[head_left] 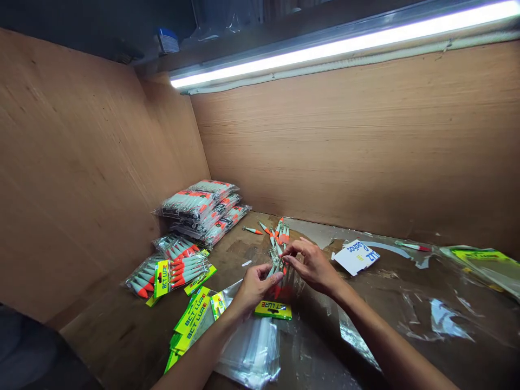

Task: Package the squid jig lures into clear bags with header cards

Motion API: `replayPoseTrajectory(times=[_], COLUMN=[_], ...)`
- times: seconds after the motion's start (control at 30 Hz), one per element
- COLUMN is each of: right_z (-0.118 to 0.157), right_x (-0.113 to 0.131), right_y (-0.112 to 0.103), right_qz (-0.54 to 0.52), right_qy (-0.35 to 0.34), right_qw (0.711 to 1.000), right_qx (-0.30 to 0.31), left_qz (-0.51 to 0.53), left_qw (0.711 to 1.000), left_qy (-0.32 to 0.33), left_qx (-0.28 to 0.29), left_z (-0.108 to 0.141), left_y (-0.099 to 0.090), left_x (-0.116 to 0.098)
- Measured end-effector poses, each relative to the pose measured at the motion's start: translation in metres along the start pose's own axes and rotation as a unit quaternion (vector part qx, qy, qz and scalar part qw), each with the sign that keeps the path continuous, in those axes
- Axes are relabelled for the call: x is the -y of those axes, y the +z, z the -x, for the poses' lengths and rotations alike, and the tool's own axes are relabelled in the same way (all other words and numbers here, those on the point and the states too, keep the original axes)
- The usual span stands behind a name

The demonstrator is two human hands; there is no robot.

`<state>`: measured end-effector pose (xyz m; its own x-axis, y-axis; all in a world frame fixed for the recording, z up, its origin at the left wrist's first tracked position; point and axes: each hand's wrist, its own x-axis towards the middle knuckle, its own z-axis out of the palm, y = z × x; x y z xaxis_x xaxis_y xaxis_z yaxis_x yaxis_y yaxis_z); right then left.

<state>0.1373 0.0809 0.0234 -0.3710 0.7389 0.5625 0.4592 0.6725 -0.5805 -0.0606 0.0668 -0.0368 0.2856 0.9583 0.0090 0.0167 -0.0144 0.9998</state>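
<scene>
Orange-and-white lures point(280, 233) lie in a loose pile at the middle of the table. At the pile's near side, my left hand point(258, 281) is closed with thumb and fingers pressed on a lure. My right hand point(306, 262) pinches at the hooked end of the lures, close to the left fingertips; exactly what it grips is too small to tell. Just below the hands is a yellow-green BCT LURE header card point(273, 310), with orange lure tips above it. Clear plastic bags point(254, 352) lie under and beside my left forearm.
Packed lure bags point(199, 208) are stacked at the back left, with BCT LURE packs point(184, 271) before them. More header cards point(194, 319) lie near my left forearm. A handwritten white card point(356, 257) and yellow-topped packaging point(483, 260) are on the right.
</scene>
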Motion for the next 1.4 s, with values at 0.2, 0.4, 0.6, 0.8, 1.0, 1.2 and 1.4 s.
replayPoseTrajectory(times=[0.2,0.4,0.6,0.8,1.0,1.2,1.4], right_z=[0.0,0.002,0.004,0.009,0.012,0.014,0.015], right_x=[-0.004,-0.003,-0.001,-0.02,-0.022,-0.015,-0.017], right_y=[-0.001,-0.003,0.003,0.038,0.064,0.063,0.065], right_qz=[-0.008,-0.005,-0.001,-0.295,-0.308,-0.323,-0.314], right_qy=[0.022,0.036,0.111,0.254,0.272,0.249,0.241], right_qw=[1.0,0.999,0.963,0.921,0.911,0.911,0.916], right_qx=[-0.006,-0.016,-0.247,-0.018,-0.037,-0.064,-0.061], left_qz=[0.047,0.045,0.137,0.191,0.15,0.116,0.146], left_qw=[0.998,0.999,0.989,0.98,0.987,0.986,0.988], left_qy=[-0.025,-0.02,-0.01,-0.001,-0.004,0.03,0.018], left_qx=[0.029,0.013,-0.048,-0.06,-0.064,-0.114,-0.038], left_z=[0.001,0.0,-0.002,-0.001,-0.002,-0.006,-0.002], left_y=[0.0,-0.003,-0.002,-0.004,-0.004,-0.007,-0.003], left_x=[-0.003,-0.001,-0.004,-0.014,-0.009,-0.001,-0.007])
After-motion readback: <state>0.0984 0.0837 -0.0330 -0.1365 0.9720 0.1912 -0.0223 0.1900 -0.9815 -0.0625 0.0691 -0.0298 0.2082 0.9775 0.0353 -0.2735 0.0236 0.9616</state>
